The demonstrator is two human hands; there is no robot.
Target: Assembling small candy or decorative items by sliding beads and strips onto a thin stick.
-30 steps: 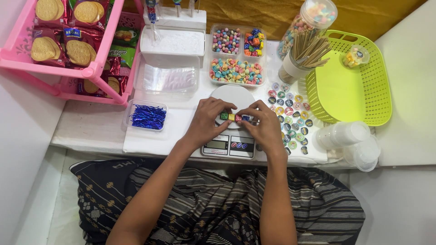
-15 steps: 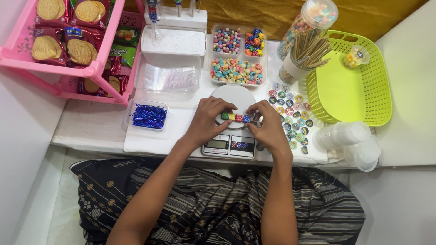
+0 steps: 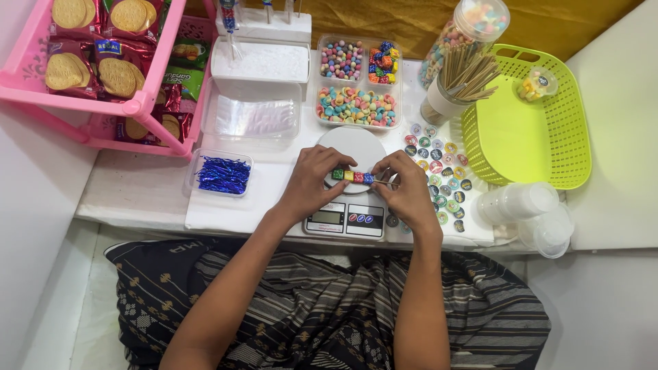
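White table (image 3: 144,195) crowded with goods, pale walls at both sides. Over the round white plate of a small digital kitchen scale (image 3: 349,205), a short row of coloured candy cubes on a thin wooden skewer (image 3: 354,177), held level between both hands. Left hand (image 3: 317,185) with grip pinched on the green end of the row; right hand (image 3: 404,188) with grip pinched on the blue end and the bare stick. Just left, a clear tray of blue foil twist ties (image 3: 223,175). Behind, a divided clear box of coloured sweets (image 3: 356,82). At right, small round stickers (image 3: 442,171), a cup of wooden skewers (image 3: 456,82), a lime-green plastic basket (image 3: 528,130).
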